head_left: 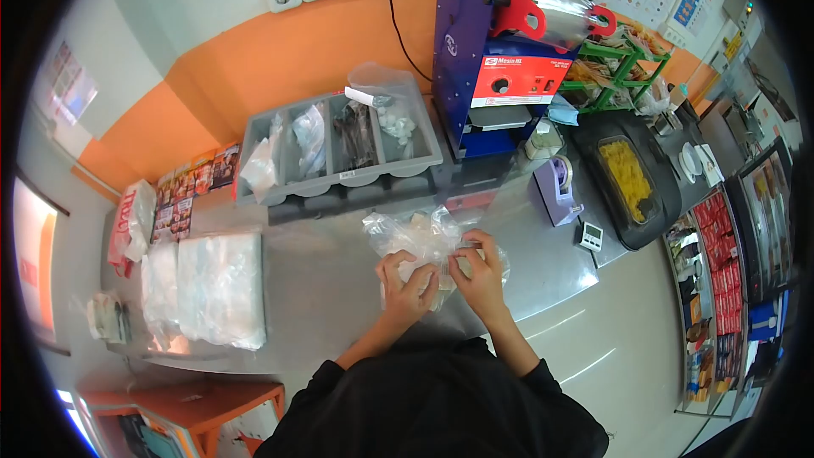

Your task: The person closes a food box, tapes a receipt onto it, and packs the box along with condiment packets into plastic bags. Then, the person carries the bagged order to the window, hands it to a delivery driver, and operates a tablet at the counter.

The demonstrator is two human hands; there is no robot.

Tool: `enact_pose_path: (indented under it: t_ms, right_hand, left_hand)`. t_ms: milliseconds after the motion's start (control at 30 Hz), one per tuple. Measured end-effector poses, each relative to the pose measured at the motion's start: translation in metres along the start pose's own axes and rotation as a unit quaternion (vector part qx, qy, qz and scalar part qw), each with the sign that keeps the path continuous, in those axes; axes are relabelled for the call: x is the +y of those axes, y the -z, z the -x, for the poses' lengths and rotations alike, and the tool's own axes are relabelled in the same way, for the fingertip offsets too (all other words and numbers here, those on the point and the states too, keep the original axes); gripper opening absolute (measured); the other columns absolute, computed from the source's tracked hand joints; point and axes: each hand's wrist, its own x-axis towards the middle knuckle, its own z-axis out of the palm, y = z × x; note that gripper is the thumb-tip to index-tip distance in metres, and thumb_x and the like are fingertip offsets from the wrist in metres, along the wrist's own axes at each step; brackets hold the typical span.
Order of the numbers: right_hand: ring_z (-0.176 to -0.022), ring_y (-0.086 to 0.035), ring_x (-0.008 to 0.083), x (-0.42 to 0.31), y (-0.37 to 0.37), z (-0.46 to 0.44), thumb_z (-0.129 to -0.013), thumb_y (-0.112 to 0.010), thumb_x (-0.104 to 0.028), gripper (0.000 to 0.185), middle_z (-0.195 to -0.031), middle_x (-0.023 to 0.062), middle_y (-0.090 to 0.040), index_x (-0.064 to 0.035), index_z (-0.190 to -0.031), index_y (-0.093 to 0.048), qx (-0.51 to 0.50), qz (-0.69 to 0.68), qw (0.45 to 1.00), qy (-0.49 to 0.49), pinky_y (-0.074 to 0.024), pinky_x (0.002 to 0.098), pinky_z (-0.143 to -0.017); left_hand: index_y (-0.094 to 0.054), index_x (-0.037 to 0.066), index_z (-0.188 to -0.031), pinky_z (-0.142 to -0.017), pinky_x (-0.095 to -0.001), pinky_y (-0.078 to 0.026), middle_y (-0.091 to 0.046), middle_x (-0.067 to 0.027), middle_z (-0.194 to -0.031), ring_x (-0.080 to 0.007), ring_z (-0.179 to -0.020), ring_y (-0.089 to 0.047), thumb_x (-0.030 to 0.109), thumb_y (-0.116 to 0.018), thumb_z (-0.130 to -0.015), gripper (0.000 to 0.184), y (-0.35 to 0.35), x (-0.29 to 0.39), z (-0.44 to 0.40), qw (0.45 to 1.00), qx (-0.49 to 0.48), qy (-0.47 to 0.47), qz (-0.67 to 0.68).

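A clear plastic bag (437, 236) lies crumpled on the steel counter in front of me, with pale contents I cannot make out. My left hand (409, 287) pinches the bag's near left part between thumb and fingers. On the right side, my right hand (477, 271) grips another part of the same plastic, its fingertips bent together. The two hands are close to each other, and both hide some of the bag.
A grey divided tray (348, 176) holding small bagged items stands behind the bag. Plastic-wrapped stacks (222, 288) lie left. Rightward are a blue sealing machine (462, 59), a purple tape dispenser (555, 193), a white timer (591, 237) and a black container (627, 178) with yellow food.
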Motion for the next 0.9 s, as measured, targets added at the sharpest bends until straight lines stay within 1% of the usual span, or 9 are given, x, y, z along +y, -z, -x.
enact_pose_path:
  t_ms: [67, 133, 167, 233, 367, 433, 500, 667, 900]
  right_hand:
    - [-0.08, -0.061, 0.0252, -0.019, 0.008, 0.003, -0.074, -0.072, -0.002, 0.016, -0.096, 0.0121, -0.057, 0.0, -0.084, -0.06, 0.055, 0.076, 0.995, 0.017, -0.0497, 0.0336, -0.069]
    - [-0.071, -0.065, 0.0198, -0.037, 0.014, 0.016, -0.08, -0.072, -0.007, 0.016, -0.081, 0.0104, -0.062, 0.0024, -0.089, -0.063, -0.015, 0.016, 0.978, -0.209, -0.0517, 0.0302, -0.062]
    - [-0.071, -0.065, 0.0198, -0.038, 0.01, 0.017, -0.08, -0.072, -0.007, 0.016, -0.081, 0.0104, -0.062, 0.0024, -0.089, -0.063, -0.007, 0.018, 0.977, -0.214, -0.0517, 0.0302, -0.062]
    - [-0.064, -0.067, 0.0176, -0.038, -0.001, 0.021, -0.085, -0.069, -0.009, 0.018, -0.076, 0.0109, -0.066, 0.0055, -0.093, -0.064, -0.071, -0.164, 0.934, -0.309, -0.0529, 0.0276, -0.056]
    - [-0.065, -0.069, 0.017, -0.027, -0.016, 0.024, -0.088, -0.064, -0.009, 0.017, -0.082, 0.0146, -0.069, 0.007, -0.094, -0.063, -0.058, -0.211, 0.91, -0.353, -0.054, 0.0277, -0.055]
    - [-0.065, -0.068, 0.019, -0.033, -0.015, 0.025, -0.087, -0.062, -0.005, 0.013, -0.081, 0.0157, -0.068, 0.0062, -0.093, -0.063, -0.033, -0.156, 0.936, -0.314, -0.0531, 0.0298, -0.056]
    - [-0.064, -0.068, 0.0211, -0.04, -0.017, 0.026, -0.087, -0.06, -0.001, 0.009, -0.08, 0.0168, -0.067, 0.0054, -0.092, -0.063, -0.016, -0.1, 0.955, -0.278, -0.0523, 0.0319, -0.056]
    - [-0.069, -0.059, 0.0353, -0.046, -0.024, 0.032, -0.078, -0.055, 0.01, 0.017, -0.078, 0.0173, -0.058, 0.0023, -0.092, -0.06, 0.022, 0.032, 0.99, -0.133, -0.0476, 0.0424, -0.062]
    - [-0.081, -0.056, 0.0326, -0.032, -0.01, 0.026, -0.065, -0.054, 0.009, 0.032, -0.081, 0.0144, -0.054, 0.0007, -0.095, -0.057, -0.109, 0.111, 0.988, -0.008, -0.0464, 0.0421, -0.074]
  left_hand:
    - [-0.069, 0.015, -0.086, -0.087, -0.0409, -0.035, -0.047, -0.0105, -0.105, -0.0309, -0.102, -0.043, 0.011, -0.079, -0.065, 0.024, 0.002, -0.002, 0.003, 1.0, 0.012, -0.002, -0.005]
    - [-0.07, 0.015, -0.085, -0.086, -0.0399, -0.034, -0.046, -0.0107, -0.103, -0.0301, -0.1, -0.044, 0.011, -0.08, -0.063, 0.024, 0.005, -0.003, 0.0, 1.0, 0.021, -0.007, -0.008]
    - [-0.07, 0.015, -0.084, -0.086, -0.0402, -0.033, -0.047, -0.0106, -0.102, -0.0295, -0.099, -0.044, 0.011, -0.08, -0.063, 0.024, 0.006, -0.001, 0.0, 1.0, 0.026, -0.001, -0.002]
    - [-0.07, 0.015, -0.084, -0.086, -0.0404, -0.033, -0.047, -0.0105, -0.1, -0.0288, -0.099, -0.044, 0.011, -0.08, -0.063, 0.023, 0.008, 0.001, 0.001, 1.0, 0.022, 0.0, 0.015]
    - [-0.07, 0.013, -0.085, -0.085, -0.0393, -0.035, -0.049, -0.0116, -0.097, -0.0273, -0.096, -0.047, 0.013, -0.079, -0.066, 0.021, 0.015, -0.004, -0.013, 0.998, -0.02, -0.03, 0.048]
    - [-0.07, 0.011, -0.084, -0.083, -0.038, -0.038, -0.051, -0.0122, -0.096, -0.0268, -0.094, -0.05, 0.014, -0.078, -0.067, 0.019, 0.022, 0.004, -0.03, 0.996, -0.036, -0.044, 0.07]
    - [-0.066, 0.007, -0.076, -0.071, -0.0353, -0.045, -0.057, -0.013, -0.094, -0.0257, -0.084, -0.059, 0.017, -0.075, -0.073, 0.013, 0.022, 0.02, -0.055, 0.966, -0.107, 0.121, 0.204]
    - [-0.059, 0.003, -0.071, -0.055, -0.0373, -0.046, -0.062, -0.0129, -0.074, -0.0291, -0.062, -0.062, 0.023, -0.069, -0.081, 0.024, 0.003, 0.008, -0.088, 0.972, -0.184, 0.104, 0.102]
    - [-0.062, 0.001, -0.069, -0.052, -0.0379, -0.045, -0.06, -0.0146, -0.06, -0.0318, -0.056, -0.06, 0.022, -0.066, -0.083, 0.026, -0.013, -0.01, -0.11, 0.961, -0.217, 0.103, 0.137]
